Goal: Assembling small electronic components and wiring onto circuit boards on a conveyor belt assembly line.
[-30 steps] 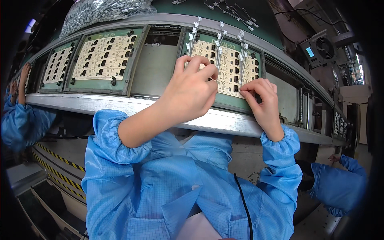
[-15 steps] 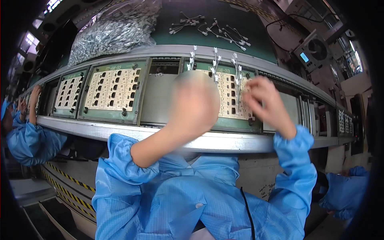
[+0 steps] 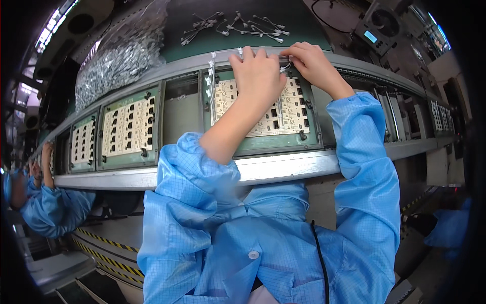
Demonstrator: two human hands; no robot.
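A cream circuit board panel (image 3: 293, 96) with black parts lies in a green fixture frame (image 3: 273, 144) in front of me. My left hand (image 3: 258, 76) reaches across the panel, its fingers bent at the far edge. Beside it, my right hand (image 3: 315, 66) pinches a white connector cable (image 3: 285, 67), whose near end meets the left thumb and forefinger. Left fingertips are partly hidden. Another white cable (image 3: 210, 83) lies along the panel's left side, its connectors reaching past the far rail. A white connector (image 3: 240, 51) shows beside the left fingers.
More panels in green frames (image 3: 126, 126) sit on the line to the left. Beyond the rail are loose white cables (image 3: 238, 25) and a clear bag of cables (image 3: 119, 61). A metal rail (image 3: 288, 166) runs along the near side. Another person's hand (image 3: 47, 162) is at far left.
Both hands have moved to the panel's far edge and come close together. The right hand, formerly apart at the panel's right side, now pinches a cable. The view has shifted.
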